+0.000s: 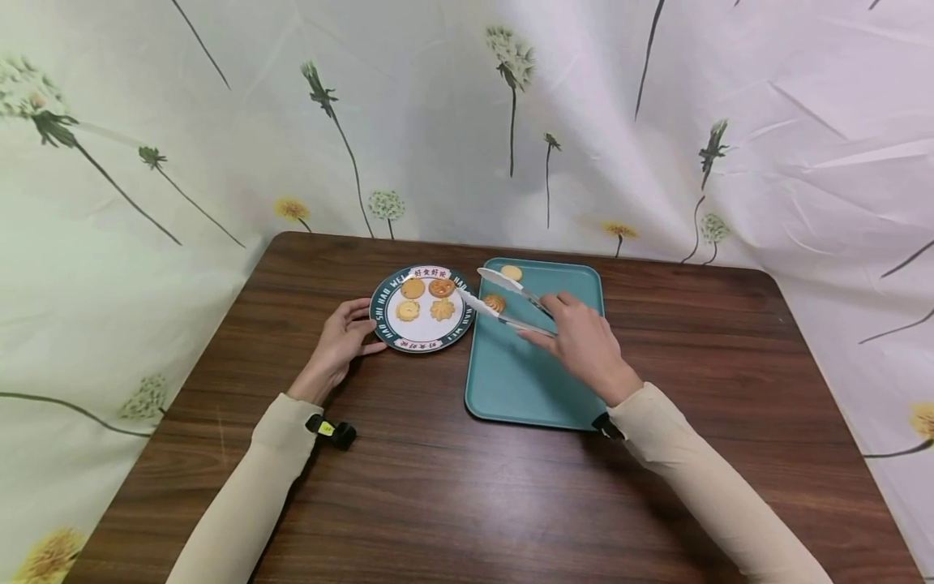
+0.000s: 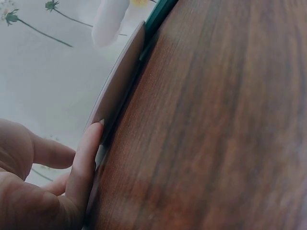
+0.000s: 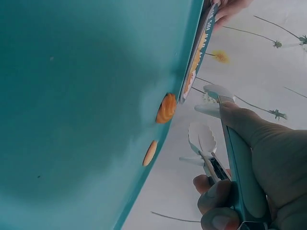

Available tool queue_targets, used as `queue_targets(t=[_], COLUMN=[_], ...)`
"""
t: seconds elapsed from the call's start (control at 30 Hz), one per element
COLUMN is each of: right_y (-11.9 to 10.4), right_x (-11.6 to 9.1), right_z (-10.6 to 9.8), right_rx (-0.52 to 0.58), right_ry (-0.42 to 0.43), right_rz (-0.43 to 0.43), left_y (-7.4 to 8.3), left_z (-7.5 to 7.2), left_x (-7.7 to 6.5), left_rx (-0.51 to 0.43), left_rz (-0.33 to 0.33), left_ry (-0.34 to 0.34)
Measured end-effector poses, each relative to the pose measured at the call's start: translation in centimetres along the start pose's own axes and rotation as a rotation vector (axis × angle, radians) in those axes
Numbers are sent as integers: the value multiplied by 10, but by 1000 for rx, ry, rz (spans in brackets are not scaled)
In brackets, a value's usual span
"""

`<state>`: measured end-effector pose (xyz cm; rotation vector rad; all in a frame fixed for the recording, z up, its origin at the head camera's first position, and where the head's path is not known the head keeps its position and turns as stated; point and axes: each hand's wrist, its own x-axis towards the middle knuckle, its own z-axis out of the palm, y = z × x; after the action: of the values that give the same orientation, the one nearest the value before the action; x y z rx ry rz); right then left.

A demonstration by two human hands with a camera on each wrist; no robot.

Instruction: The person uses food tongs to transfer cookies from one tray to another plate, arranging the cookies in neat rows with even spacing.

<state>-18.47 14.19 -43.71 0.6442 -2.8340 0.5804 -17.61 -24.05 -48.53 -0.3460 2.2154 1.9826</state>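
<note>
My left hand [image 1: 341, 337] holds the left rim of a round white plate [image 1: 423, 328] with a dark green lettered border. In the left wrist view, a fingertip lies against the side of the plate [image 2: 117, 81]. Several cookies [image 1: 441, 309] of different shapes sit on it. My right hand [image 1: 585, 341] grips a pair of tongs [image 1: 536, 328] with pale scoop-like tips, spread apart. One tip reaches over the plate's right rim, the other over the teal tray [image 1: 533, 381]. A swirled cookie [image 1: 494, 303] and a plain oval cookie [image 1: 511, 272] lie on the tray.
The plate's right side meets the tray's left edge. Both are on a dark wooden table [image 1: 409, 478], towards its back edge. A white cloth [image 1: 438, 122] with a dandelion print hangs behind and beside the table. Each wrist wears a black strap.
</note>
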Motion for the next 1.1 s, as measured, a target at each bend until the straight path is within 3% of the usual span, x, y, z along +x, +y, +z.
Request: queue_targets(t=[1.1], right_y=[20], right_x=[-15], right_z=[1], right_rx=[-18], right_ry=[-25], right_rz=[37], left_y=[0], left_z=[1], left_x=[0], left_rx=[7], left_rz=[-6], left_ry=[2])
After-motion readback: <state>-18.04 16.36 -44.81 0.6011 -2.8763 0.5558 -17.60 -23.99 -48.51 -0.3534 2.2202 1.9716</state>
